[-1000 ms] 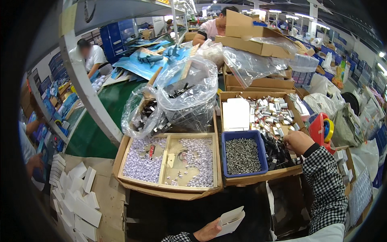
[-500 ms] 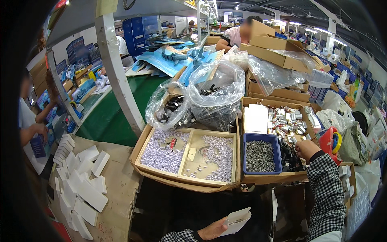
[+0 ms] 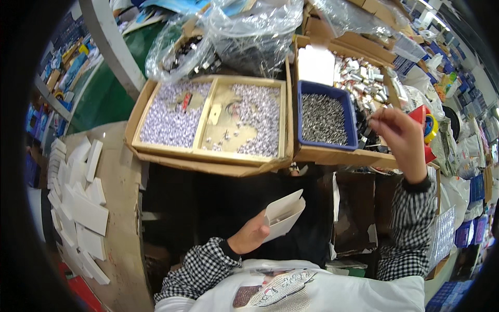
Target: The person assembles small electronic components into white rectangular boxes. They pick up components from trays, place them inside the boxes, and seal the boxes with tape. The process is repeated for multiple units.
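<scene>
In my left hand [image 3: 248, 235] is a small white carton [image 3: 283, 217], tilted, its flap up and the end toward my right side uncovered. The fingers close round its lower left side. My right hand [image 3: 397, 136] hovers over the black small parts [image 3: 367, 136] at the near right of a cardboard box, with thumb and fingertips pinched together. Whatever sits in that pinch is too small to make out. Just left of it stands a blue plastic bin [image 3: 352, 125] full of small metal screws [image 3: 322, 117].
A divided wooden tray [image 3: 205, 117] holds tiny pale purple pieces [image 3: 174, 122]. White cartons [image 3: 86, 213] pile up on cardboard at left. Behind the bin lie small white-and-silver components [image 3: 364, 78]. Plastic bags [image 3: 249, 41] stand farther back. A red tool with a yellow ring [image 3: 430, 129] is right of my hand.
My view has tipped downward. The right hand has lifted out of the black parts, fingers now pinched. My left hand still holds the white carton.
</scene>
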A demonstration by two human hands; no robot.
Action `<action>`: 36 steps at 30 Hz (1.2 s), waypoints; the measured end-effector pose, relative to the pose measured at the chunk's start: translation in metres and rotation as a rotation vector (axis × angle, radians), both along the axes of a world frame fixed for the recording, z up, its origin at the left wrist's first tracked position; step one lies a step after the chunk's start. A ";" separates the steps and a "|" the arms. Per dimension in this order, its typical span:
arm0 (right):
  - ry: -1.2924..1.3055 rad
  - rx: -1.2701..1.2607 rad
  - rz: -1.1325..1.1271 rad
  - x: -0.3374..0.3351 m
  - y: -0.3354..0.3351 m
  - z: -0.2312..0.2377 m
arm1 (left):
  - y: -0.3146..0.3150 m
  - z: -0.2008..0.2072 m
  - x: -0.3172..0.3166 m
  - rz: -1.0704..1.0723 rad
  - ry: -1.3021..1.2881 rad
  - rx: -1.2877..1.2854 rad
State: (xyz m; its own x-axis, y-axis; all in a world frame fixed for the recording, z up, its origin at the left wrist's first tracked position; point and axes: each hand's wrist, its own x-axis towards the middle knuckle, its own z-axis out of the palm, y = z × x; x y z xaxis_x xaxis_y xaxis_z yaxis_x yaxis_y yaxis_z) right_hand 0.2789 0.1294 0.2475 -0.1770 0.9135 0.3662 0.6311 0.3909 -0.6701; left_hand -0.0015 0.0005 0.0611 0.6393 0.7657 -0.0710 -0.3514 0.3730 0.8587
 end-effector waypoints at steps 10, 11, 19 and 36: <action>0.291 -0.116 0.559 -0.084 -0.092 -0.063 | -0.004 0.012 0.005 0.178 0.110 0.282; 0.305 -0.129 0.555 -0.086 -0.095 -0.066 | -0.004 0.012 0.005 0.187 0.125 0.309; 0.377 -0.155 0.294 -0.107 -0.112 -0.072 | -0.004 0.006 0.006 0.246 0.206 0.360; -0.332 0.226 0.135 -0.056 0.009 -0.031 | -0.004 -0.004 -0.001 0.286 0.016 0.074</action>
